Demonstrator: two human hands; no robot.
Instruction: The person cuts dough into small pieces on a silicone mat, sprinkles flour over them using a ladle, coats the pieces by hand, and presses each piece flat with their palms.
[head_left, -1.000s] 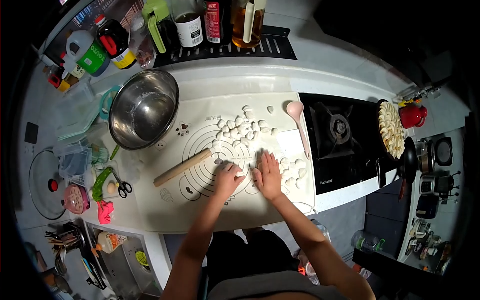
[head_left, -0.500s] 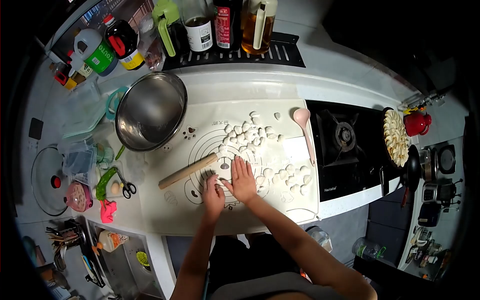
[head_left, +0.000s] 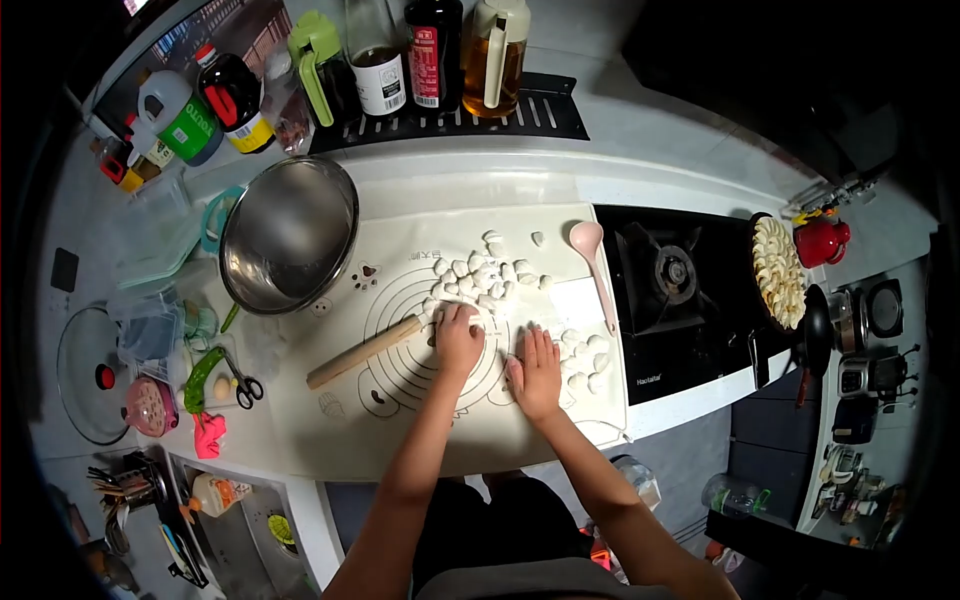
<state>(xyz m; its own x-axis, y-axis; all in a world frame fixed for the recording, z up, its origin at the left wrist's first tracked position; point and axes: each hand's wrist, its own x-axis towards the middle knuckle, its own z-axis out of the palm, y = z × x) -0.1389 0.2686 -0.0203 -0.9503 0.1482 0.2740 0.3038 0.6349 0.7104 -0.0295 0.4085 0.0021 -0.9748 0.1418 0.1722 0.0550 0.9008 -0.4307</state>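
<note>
A white kneading mat (head_left: 300, 430) printed with circles lies under both hands. My left hand (head_left: 459, 345) is at the near edge of a cluster of small floured dough pieces (head_left: 478, 270). Its fingers are curled down, hiding whatever they hold. Farther right, my right hand (head_left: 538, 378) lies flat, palm down, with its fingers stretched out beside flattened dough pieces (head_left: 580, 380); what lies beneath the palm is hidden. Left of my left hand, a wooden rolling pin (head_left: 362, 352) rests at a slant on the mat.
A steel bowl (head_left: 290, 235) stands at the back left. A pink ladle (head_left: 588, 240) lies beside the black gas stove (head_left: 690, 330). At the far right is a pan of dumplings (head_left: 778, 270). Scissors (head_left: 248, 390) and a green pepper (head_left: 203, 378) lie at left; bottles (head_left: 425, 60) line the back.
My left hand has moved forward and right to the dough cluster, its fingers now curled. My right hand has shifted right to the flattened pieces. The whole view has moved slightly.
</note>
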